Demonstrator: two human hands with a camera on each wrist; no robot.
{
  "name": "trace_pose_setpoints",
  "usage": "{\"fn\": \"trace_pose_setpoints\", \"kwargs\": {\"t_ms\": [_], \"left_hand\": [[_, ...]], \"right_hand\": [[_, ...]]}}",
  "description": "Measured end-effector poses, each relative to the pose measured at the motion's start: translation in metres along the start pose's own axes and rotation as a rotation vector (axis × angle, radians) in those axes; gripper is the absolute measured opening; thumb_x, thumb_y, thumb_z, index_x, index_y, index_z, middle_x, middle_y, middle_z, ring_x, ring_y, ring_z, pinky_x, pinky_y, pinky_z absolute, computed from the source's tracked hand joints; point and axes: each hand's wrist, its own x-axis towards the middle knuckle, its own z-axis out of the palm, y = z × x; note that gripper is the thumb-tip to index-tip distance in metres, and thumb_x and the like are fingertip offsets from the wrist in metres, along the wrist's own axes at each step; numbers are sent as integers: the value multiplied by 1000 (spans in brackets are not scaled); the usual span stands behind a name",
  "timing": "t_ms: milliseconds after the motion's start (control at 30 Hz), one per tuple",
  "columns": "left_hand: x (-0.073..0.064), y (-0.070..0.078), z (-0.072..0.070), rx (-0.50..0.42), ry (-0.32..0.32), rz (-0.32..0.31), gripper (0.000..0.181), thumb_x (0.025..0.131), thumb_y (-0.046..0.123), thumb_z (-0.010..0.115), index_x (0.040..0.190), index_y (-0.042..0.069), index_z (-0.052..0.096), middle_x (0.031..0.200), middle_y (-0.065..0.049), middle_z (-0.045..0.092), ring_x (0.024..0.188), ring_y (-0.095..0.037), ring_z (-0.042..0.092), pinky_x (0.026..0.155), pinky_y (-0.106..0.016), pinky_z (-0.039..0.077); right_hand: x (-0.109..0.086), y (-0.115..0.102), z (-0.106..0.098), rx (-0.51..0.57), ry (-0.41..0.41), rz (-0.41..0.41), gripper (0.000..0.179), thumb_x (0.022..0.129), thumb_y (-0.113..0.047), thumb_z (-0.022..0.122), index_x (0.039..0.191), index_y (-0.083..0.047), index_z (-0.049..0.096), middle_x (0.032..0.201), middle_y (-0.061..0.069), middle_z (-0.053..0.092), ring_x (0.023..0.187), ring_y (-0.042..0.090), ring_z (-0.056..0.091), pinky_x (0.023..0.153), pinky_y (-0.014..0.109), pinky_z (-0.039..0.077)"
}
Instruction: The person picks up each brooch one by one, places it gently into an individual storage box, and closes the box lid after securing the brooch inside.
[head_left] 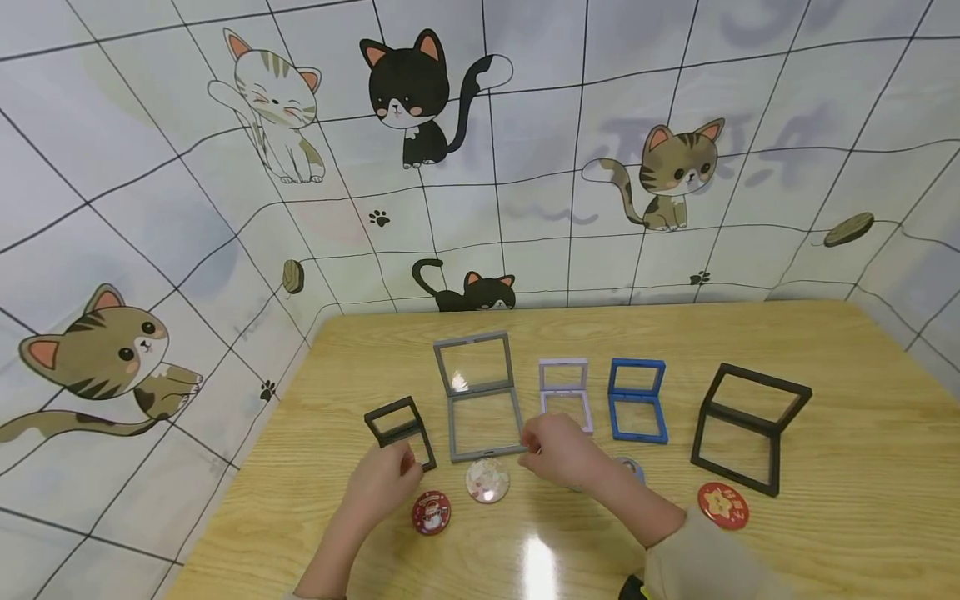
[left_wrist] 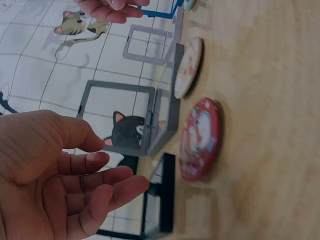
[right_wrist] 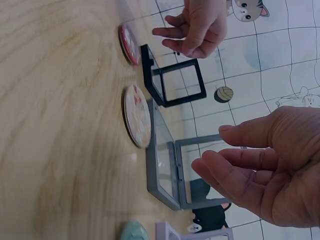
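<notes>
My left hand hovers by the small black hinged frame, its fingers loosely bent with nothing between them. Just right of that hand lies a round red badge with a snowman-like picture. My right hand is above the table between the grey hinged frame and the lilac one; its thumb and fingertips stand apart and empty in the right wrist view. A pale round badge lies in front of the grey frame. The right forearm partly covers a bluish badge.
Farther right stand a blue hinged frame and a larger black one, both opened up. A red badge with a yellow star lies before the latter. Behind the wooden table hangs a cat-print cloth.
</notes>
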Motion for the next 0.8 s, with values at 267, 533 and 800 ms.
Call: {"fn": "trace_pose_setpoints", "kwargs": {"t_ms": [267, 533, 800], "left_hand": [[-13, -19, 14, -145, -87, -70, 5, 80, 7, 60, 79, 4, 56, 64, 1, 53, 55, -10, 46, 48, -23, 38], [-13, -23, 24, -237, -106, -65, 13, 78, 8, 62, 84, -1, 56, 66, -1, 58, 56, -10, 50, 48, -23, 41], [-17, -27, 28, -220, -144, -102, 23, 73, 12, 72, 84, 0, 55, 61, 2, 48, 52, -10, 43, 45, -23, 36]], "right_hand": [[4, -8, 35, 29, -49, -142, 44, 70, 2, 68, 45, -11, 35, 46, -12, 25, 43, 1, 22, 43, 15, 21], [5, -24, 78, -59, -82, -104, 46, 66, -2, 72, 42, -10, 34, 41, -13, 19, 41, 1, 20, 52, 20, 39], [14, -35, 102, -125, -91, 3, 31, 62, -19, 79, 56, -7, 51, 50, -6, 40, 47, 6, 35, 44, 20, 33]]}}
